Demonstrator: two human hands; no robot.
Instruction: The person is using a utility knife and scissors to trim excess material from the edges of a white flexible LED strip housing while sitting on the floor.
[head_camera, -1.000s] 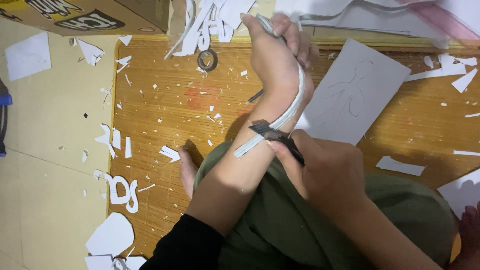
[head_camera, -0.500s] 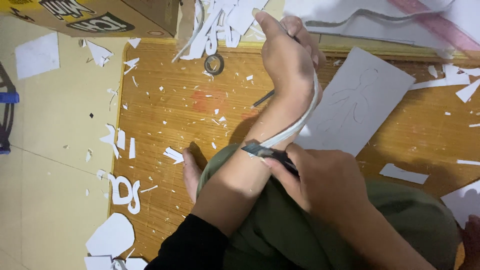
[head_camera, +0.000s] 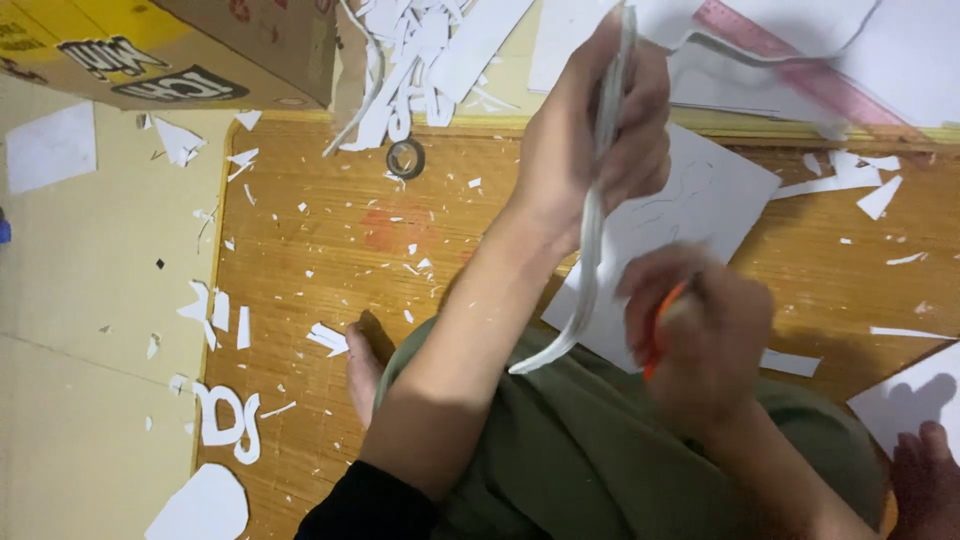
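Left hand (head_camera: 600, 140): clamped on a white foam strip (head_camera: 590, 250), held upright above the lap
Right hand (head_camera: 705, 335): blurred, closed around an orange-handled knife (head_camera: 660, 325) just beside the strip

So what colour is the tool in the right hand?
Orange, as far as the blur shows: the thin orange-handled tool pokes out of the right hand in the head view.

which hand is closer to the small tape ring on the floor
Left. The left hand, gripping a white strip, is just right of the tape ring; the right hand is lower and farther right.
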